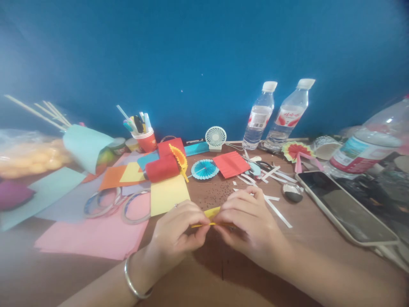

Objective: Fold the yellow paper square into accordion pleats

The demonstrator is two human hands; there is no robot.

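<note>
Both hands meet at the middle of the brown table (179,277), pinching a narrow piece of yellow paper (211,212) between thumbs and fingers. My left hand (180,228) grips its left part, and my right hand (247,221) grips its right part; the fingertips nearly touch. Part of the paper is hidden behind the fingers. Just beyond lie a pale yellow sheet (169,192), a blue pleated paper rosette (205,169), a red folded paper (230,164) and a yellow pleated piece (179,158) beside a red roll (162,168).
Tape rolls (136,219) rest on pink sheets (92,241) at left, before a cup of pens (145,140). A small fan (215,137) and two water bottles (258,121) stand at the back. White strips (277,211), scissors (263,165) and a phone (345,207) lie at right.
</note>
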